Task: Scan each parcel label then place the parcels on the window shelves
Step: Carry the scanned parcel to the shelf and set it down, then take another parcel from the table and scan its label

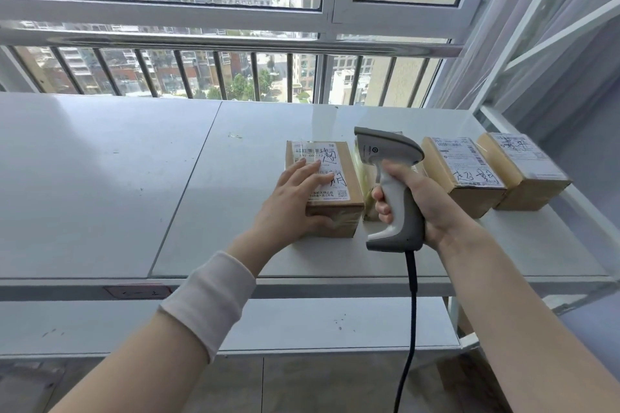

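Note:
A brown cardboard parcel [339, 211] with a white label lies on the white shelf [100, 178] by the window. My left hand [295, 198] rests on it, fingers flat across the label and thumb against its front face. My right hand [419, 198] grips the handle of a grey barcode scanner [389, 157], held upright just right of that parcel, its head above the parcel row. Two more labelled parcels [463, 174] [523, 171] lie further right. A yellowish parcel [364, 178] is mostly hidden behind the scanner.
A lower shelf [302, 322] runs beneath the top one. The scanner's black cable [407, 329] hangs down in front of both. A barred window [201, 74] is behind the shelf, and a white frame with a curtain [536, 43] stands at the right.

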